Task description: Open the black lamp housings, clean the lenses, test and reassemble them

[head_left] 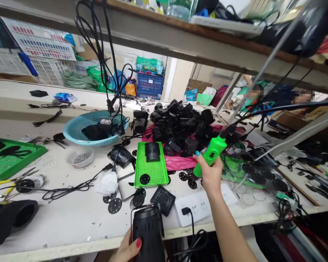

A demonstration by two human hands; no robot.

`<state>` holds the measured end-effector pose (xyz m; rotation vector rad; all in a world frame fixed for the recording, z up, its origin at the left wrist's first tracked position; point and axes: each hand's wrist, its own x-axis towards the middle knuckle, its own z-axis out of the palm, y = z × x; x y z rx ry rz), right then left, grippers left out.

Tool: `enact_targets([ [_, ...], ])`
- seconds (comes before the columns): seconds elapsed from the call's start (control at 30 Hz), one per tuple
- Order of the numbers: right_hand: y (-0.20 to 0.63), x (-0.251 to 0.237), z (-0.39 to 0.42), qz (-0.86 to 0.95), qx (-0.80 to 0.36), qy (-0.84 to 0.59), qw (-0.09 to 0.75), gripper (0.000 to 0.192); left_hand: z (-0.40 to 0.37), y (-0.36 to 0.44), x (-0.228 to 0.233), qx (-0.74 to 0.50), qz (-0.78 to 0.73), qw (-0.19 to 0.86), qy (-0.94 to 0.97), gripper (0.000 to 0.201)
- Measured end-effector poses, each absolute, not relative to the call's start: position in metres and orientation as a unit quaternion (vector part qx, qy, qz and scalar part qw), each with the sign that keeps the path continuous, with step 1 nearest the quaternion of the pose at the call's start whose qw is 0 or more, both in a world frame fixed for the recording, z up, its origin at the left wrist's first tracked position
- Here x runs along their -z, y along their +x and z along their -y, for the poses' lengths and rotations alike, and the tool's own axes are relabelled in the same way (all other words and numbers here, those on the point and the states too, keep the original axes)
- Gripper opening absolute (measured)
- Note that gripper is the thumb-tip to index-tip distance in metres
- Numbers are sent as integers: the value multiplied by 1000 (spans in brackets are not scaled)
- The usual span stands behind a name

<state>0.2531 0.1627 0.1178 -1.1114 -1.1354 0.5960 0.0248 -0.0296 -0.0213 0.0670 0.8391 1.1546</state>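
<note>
Black plastic, slotted near its top and flanked by a thin bracket, makes up the appliance housing [149,233] at the near edge of the white worktable [60,227]. The left hand [125,249] grips it from the side, thumb pressed along its face. Just beyond sit a white power strip [180,214] with a black plug [186,211] in it, and a square black part [163,201] lying flat.

The right hand [211,173] is wrapped around a bright green power tool [213,151], apparently an electric screwdriver, raised above the table and well apart from the housing. Which end carries a bit, I cannot tell.

The step in hand looks like fastening work on the housing; as I judge it, the next move calls for steadying the housing with the left hand while bringing the tool's working end square to a screw point.

Farther in, a green perforated tray [138,178] bears a black casing [152,151] and a slotted disc [144,179]. To its left, a small bowl [71,161] holds tiny metal pieces, probably screws. Behind, black units [183,123] are heaped on a pink plastic sheet [177,163], with a light-blue colander [71,136] left of them. Beyond the table stands a blue crate [151,83].
</note>
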Motion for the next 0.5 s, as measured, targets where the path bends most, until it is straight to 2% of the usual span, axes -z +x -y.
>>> enact_targets([
  [0.13, 246, -117, -103, 498, -372, -415, 665, 62, 27, 32, 7, -532, -347, 771, 45, 76],
  [0.23, 240, -123, -69, 507, -468, -368, 623, 74, 26, 38, 1, -512, -311, 799, 60, 66],
  [0.43, 237, -121, -53, 492, -545, -305, 606, 64, 32, 38, 1, -495, -299, 813, 68, 59],
  [0.5, 244, -118, -60, 510, -583, -285, 565, 56, 33, 39, 0, -498, -304, 810, 68, 60],
])
